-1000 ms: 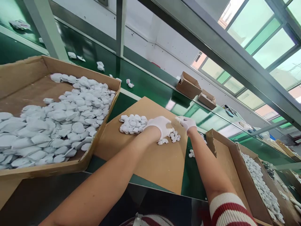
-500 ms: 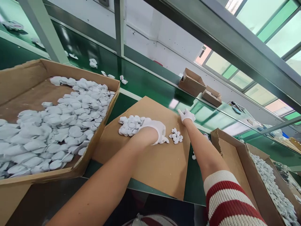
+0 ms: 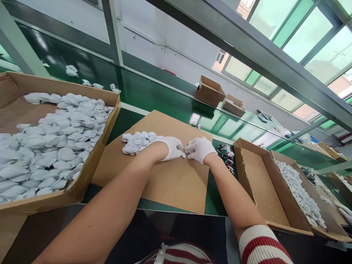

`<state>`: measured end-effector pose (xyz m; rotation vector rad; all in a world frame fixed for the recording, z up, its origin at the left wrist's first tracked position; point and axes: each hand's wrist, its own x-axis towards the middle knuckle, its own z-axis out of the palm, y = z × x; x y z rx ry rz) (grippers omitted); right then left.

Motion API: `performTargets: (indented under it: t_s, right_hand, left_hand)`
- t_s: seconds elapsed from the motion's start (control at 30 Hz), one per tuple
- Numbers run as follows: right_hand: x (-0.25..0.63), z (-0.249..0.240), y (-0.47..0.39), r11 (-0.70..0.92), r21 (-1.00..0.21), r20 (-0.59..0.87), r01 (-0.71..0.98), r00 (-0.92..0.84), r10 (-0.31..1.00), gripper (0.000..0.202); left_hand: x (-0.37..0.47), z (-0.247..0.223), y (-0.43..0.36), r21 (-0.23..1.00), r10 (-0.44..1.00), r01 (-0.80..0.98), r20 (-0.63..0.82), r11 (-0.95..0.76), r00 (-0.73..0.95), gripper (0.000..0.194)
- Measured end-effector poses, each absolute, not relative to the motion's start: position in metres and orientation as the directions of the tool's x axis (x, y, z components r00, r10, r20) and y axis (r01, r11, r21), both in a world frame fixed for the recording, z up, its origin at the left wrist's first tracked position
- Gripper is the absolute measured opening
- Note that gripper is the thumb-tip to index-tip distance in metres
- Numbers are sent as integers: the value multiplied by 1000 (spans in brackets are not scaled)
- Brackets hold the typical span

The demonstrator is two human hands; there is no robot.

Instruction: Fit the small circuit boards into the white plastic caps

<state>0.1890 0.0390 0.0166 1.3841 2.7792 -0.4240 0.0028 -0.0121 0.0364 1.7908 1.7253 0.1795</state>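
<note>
Your right hand [image 3: 202, 149] has joined your left hand [image 3: 173, 147], so both meet at the pieces [image 3: 183, 155]; fingers half curled, grip unclear.

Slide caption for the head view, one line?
Gloved left hand and right hand close together over a cardboard sheet, beside piled white pieces.

Gloves [image 3: 203, 148] white. Sleeve [image 3: 262, 242] striped red and cream. Piled pieces [image 3: 137, 142] white. Sheet [image 3: 173, 185] tan. Surface [image 3: 214, 201] dark green. Left tray [image 3: 93, 163] brown. Overhead beam [image 3: 261, 57] grey. Window panes [image 3: 272, 24] pale green.
</note>
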Motion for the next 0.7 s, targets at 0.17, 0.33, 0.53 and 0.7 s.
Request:
performTargets:
  t_s: [0.17, 0.33, 0.53, 0.7]
  right_hand:
    - [190, 5, 20, 481, -329, 30, 813, -500, 866, 12]
    - [202, -4, 2, 192, -796, 20, 574, -291, 956, 8]
    - [206, -9, -9, 260, -778, 57, 572, -348, 936, 22]
    - [201, -8, -11, 154, -877, -3, 455, -325, 946, 22]
  left_hand:
    - [18, 28, -11, 241, 907, 969, -390, -64, 157, 39]
    - [18, 25, -13, 322, 931, 943, -312, -85, 190, 30]
    - [6, 13, -7, 534, 931, 846, -312, 4, 192, 52]
    - [17, 31, -16, 651, 943, 749, -310, 119, 119, 93]
